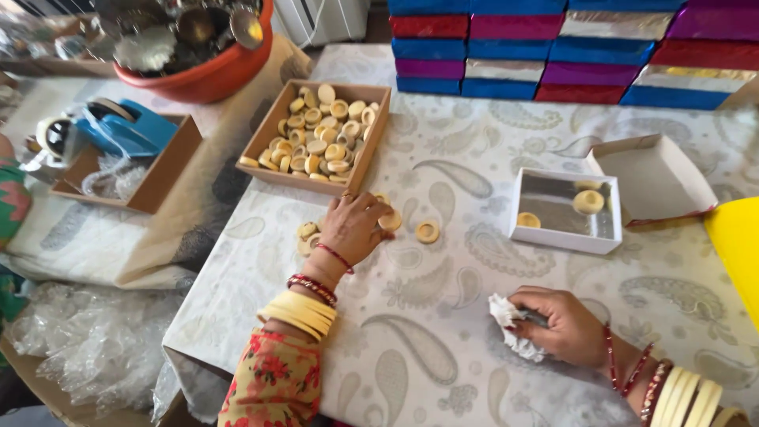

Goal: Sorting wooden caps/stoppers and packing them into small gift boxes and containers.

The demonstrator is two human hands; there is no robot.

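while left hand [353, 228] grips a sweet [390, 221], right hand [563, 325] clutches paper [511, 326].

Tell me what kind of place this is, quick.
Probably a small hand-packing table for sweets or similar round pieces, in a home or workshop. Cues: a brown tray full of pale round pieces, an open white box holding two, and stacked foil-coloured boxes behind. The left hand is on loose pieces.

The left hand [353, 228] wears a thin red thread at the wrist, then a beaded red bangle, then a stack of broad pale-yellow bangles, above an orange sleeve printed with red flowers. The right hand [563, 326] wears thin red bangles, a beaded red-and-gold one, and matching pale-yellow bangles.
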